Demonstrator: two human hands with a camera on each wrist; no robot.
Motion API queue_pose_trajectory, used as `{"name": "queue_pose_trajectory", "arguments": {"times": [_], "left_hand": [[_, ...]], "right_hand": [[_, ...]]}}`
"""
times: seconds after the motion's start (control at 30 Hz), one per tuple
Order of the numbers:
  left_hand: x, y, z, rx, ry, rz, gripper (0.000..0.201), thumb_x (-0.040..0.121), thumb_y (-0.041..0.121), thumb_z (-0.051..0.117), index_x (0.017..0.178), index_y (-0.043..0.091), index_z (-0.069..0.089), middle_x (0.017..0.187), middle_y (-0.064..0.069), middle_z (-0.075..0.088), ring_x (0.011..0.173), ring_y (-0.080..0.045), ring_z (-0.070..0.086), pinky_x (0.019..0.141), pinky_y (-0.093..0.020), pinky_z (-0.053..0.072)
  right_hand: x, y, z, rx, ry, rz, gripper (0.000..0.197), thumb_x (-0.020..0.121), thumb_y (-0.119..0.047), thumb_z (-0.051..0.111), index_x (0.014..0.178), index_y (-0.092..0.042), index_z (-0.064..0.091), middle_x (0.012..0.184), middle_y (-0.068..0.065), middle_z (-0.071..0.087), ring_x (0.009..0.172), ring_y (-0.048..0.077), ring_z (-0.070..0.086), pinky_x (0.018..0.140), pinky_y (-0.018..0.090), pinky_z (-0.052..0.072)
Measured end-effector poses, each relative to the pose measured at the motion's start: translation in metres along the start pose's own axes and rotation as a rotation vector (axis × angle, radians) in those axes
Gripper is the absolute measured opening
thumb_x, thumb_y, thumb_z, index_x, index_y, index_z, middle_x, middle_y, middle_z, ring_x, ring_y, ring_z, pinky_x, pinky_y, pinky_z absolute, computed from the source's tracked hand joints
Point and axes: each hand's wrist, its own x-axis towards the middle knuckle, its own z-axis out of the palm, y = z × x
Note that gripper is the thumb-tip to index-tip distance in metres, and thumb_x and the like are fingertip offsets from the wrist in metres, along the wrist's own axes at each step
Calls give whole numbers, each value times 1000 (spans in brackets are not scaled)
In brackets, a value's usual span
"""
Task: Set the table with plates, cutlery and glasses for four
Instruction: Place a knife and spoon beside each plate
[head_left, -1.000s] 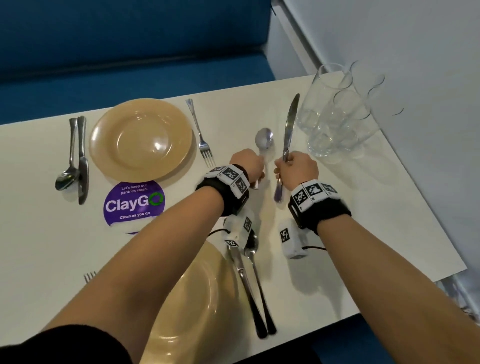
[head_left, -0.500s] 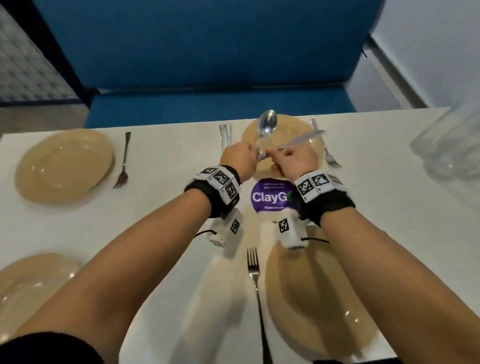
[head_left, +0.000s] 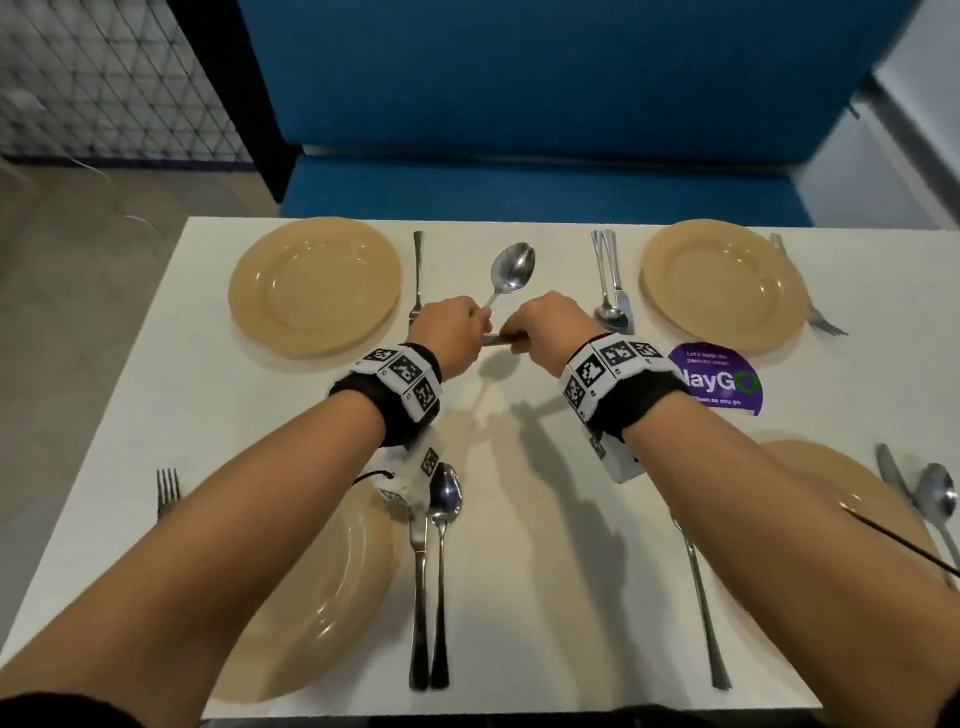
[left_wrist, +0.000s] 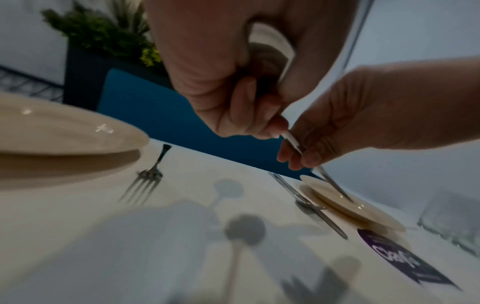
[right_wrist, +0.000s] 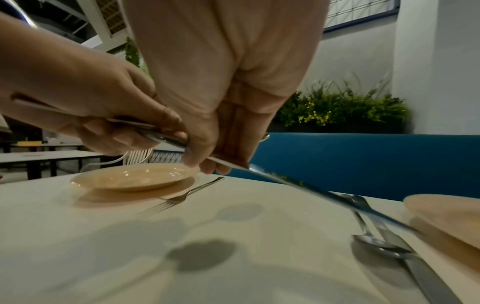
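Left hand: my left hand is curled round the handle of the spoon, whose bowl points to the far side, held above the table between the two far plates.
Right hand: my right hand pinches the knife near its handle end; in the head view my fist hides the blade, and the wrist views show it slanting down toward the right.
Where they go: I judge the far-left plate is the place lacking them; it has only a fork on its right, while the far-right plate already has its spoon and knife pair laid on its left.
Handling: both pieces look like thin polished steel, stiff, light and likely slippery, so I would hold low on the handle, not on bowl or blade.
Setting down: lay them flat and parallel; a drop would clatter, maybe against the plate rim.
Hedge: the blurred shape at the far right of the left wrist view may be glasses; I cannot be sure.
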Motion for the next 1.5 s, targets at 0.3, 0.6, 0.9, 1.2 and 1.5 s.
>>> {"name": "queue_pose_trajectory", "arguments": {"times": [0.3, 0.6, 0.9, 1.2, 1.5], "left_hand": [[12, -84, -62, -453, 177, -174, 26, 100, 23, 32, 96, 14, 56, 80, 1, 69, 47, -14, 58, 40, -21, 43], [18, -224, -151, -400, 223, -255, 28, 99, 30, 37, 93, 17, 62, 66, 2, 62, 45, -15, 49, 36, -20, 38], [25, -314, -180, -452, 242, -344, 27, 99, 29, 36, 97, 19, 61, 62, 1, 52, 45, -15, 47, 37, -20, 34], [31, -340, -178, -489, 186, -328, 29, 97, 25, 38, 113, 14, 60, 74, -1, 54, 49, -15, 45, 40, -22, 34], [34, -337, -176, -474, 191, -245, 28, 100, 30, 41, 112, 13, 61, 64, 3, 54, 50, -11, 47, 45, -20, 39]], "right_hand": [[44, -58, 3, 119, 86, 284, 26, 82, -20, 71, 108, -15, 71, 101, 11, 68, 87, 26, 61, 70, 26, 44], [139, -207, 17, 784, 145, 429, 16, 72, -20, 80, 81, -9, 72, 87, 11, 73, 85, 26, 71, 83, 40, 57], [208, -308, 53, 684, -50, 352, 21, 79, -20, 74, 97, -9, 73, 94, 7, 73, 88, 22, 69, 87, 34, 55], [225, -338, 78, 450, -19, 303, 20, 80, -12, 71, 99, -5, 71, 98, 10, 71, 87, 23, 66, 75, 27, 53], [218, -342, 67, 390, 309, 69, 25, 86, -5, 61, 111, -6, 61, 109, 11, 63, 101, 24, 59, 85, 26, 43]]}}
